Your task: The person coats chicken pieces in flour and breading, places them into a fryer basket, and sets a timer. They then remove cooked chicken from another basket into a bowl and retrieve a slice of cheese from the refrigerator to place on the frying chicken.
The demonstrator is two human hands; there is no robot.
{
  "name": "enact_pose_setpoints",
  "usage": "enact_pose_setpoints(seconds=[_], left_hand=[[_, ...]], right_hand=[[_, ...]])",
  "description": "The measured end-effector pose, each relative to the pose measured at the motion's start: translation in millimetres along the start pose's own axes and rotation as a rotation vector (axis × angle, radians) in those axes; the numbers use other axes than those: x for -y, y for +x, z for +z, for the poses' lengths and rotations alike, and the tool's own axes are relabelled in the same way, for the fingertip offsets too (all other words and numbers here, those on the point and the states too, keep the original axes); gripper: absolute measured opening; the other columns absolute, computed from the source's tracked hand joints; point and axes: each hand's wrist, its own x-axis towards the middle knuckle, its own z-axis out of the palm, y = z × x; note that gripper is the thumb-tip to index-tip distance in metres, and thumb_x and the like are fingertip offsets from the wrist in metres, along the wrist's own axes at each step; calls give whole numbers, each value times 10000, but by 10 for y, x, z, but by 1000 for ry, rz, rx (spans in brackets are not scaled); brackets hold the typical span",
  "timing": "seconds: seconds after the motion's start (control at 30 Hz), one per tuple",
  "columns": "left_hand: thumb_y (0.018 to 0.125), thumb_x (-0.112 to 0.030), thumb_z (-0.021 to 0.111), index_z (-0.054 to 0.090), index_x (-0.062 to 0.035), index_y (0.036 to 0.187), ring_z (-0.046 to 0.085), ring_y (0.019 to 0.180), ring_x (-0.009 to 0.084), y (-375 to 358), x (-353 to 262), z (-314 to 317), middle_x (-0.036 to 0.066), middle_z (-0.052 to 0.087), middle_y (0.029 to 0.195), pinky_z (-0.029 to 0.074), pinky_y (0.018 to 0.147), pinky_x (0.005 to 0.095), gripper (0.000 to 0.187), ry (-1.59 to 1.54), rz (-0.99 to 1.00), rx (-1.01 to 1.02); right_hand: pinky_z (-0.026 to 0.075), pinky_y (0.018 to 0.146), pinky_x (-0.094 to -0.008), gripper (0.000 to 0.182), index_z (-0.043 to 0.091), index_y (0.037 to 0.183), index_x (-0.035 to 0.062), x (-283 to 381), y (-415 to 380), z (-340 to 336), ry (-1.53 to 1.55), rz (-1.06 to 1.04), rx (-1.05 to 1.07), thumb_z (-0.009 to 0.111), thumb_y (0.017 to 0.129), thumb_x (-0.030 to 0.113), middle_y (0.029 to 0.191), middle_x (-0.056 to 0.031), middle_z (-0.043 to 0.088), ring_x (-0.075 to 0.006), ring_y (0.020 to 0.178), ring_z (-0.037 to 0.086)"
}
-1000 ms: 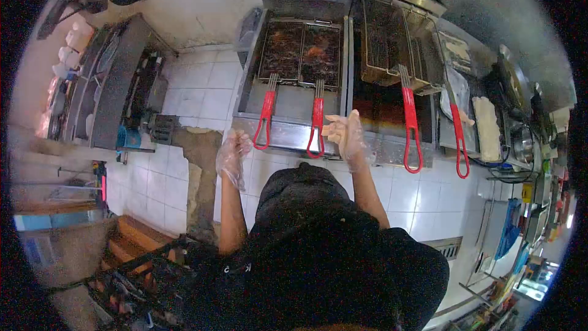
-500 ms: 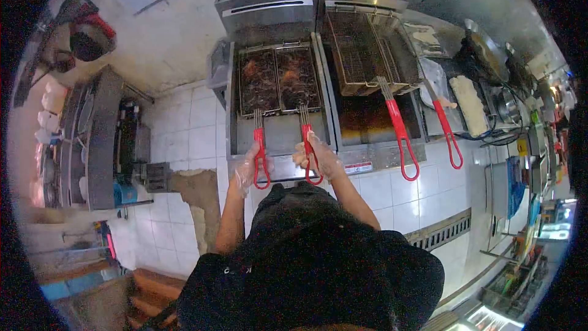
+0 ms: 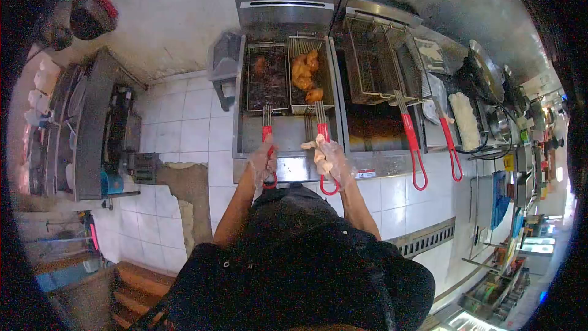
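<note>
My left hand (image 3: 263, 162), in a clear plastic glove, is closed around the red handle of the left fryer basket (image 3: 250, 86). That basket sits down in dark bubbling oil, with one brownish piece showing. My right hand (image 3: 335, 162), gloved too, grips the red handle of the right fryer basket (image 3: 294, 108), which is up out of the oil. Golden-brown fried pieces, apparently chicken (image 3: 302, 73), lie inside it. Pale batter or dough seems stuck on the right glove. Both baskets belong to the steel deep fryer (image 3: 282, 162) in front of me.
To the right, a second fryer (image 3: 380, 129) holds two raised baskets (image 3: 372, 64) with red handles (image 3: 414, 153) sticking out. Beyond it are a pale folded cloth (image 3: 464, 121) and a large pan (image 3: 486, 72). A metal shelf (image 3: 95, 129) stands to the left.
The right basket has come up out of the oil, showing its fried pieces clearly. The left basket stays in the oil, with my left hand farther up its handle. The view has shifted slightly.
</note>
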Motion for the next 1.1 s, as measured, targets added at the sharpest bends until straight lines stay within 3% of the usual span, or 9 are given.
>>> enact_pose_setpoints(seconds=[0.2,0.27,0.37,0.47,0.7,0.77,0.87,1.0,1.1], left_hand=[[795,-561,512,443,-107,744,308,354,76,29,-2,-40,-38,354,491,237,340,227,462,13,-31,52],[803,-554,505,438,-112,736,306,356,76,-72,-68,19,-40,346,487,237,343,228,452,65,4,53],[818,-543,490,431,-118,729,300,360,76,-141,-94,72,-47,334,482,241,348,228,438,104,58,48],[835,-524,477,432,-120,733,299,363,75,-62,-85,57,-50,331,483,237,348,230,419,117,-1,-19],[829,-536,473,460,-112,733,311,344,83,102,89,-141,-42,347,469,259,333,240,435,108,57,61],[820,-545,480,472,-109,738,313,336,86,205,117,-207,-40,347,464,263,325,242,444,42,35,56],[792,-570,504,486,-109,745,311,311,92,426,213,-314,-43,336,450,246,300,244,464,-66,-161,76],[804,-555,499,491,-119,757,317,313,97,280,149,-240,-38,338,448,250,302,250,439,15,-75,29],[809,-544,504,486,-134,734,340,338,112,263,207,-334,-31,355,460,279,328,261,417,-65,-164,119]], right_hand=[[281,330,-182,414,546,1053,-38,1,-302,140,33,-43,-60,524,867,332,536,39,448,-36,388,394],[254,311,-186,315,588,888,34,-91,-293,151,-5,-88,-175,574,837,345,508,29,480,-22,359,370],[250,319,-182,302,586,881,43,9,-310,205,93,-16,-60,578,835,341,517,25,487,-19,370,380],[248,326,-180,304,591,894,41,-29,-296,189,86,-12,-77,578,836,339,537,20,496,-16,379,376],[251,329,-180,324,610,924,30,-221,-10,37,-2,-79,-72,568,843,340,551,20,494,-26,370,352],[309,328,-186,403,587,970,-30,-256,75,-28,-106,-70,-51,526,863,354,536,-9,515,-43,384,427],[319,333,-191,427,597,959,-36,-315,199,-123,-58,17,-16,503,872,371,520,-7,512,-53,379,433],[315,307,-179,420,594,924,-29,-334,309,-141,20,49,-1,519,860,379,523,-19,521,-59,376,438],[315,285,-165,373,578,895,-10,-357,420,-221,108,21,7,536,854,358,597,-52,559,-55,373,437]])
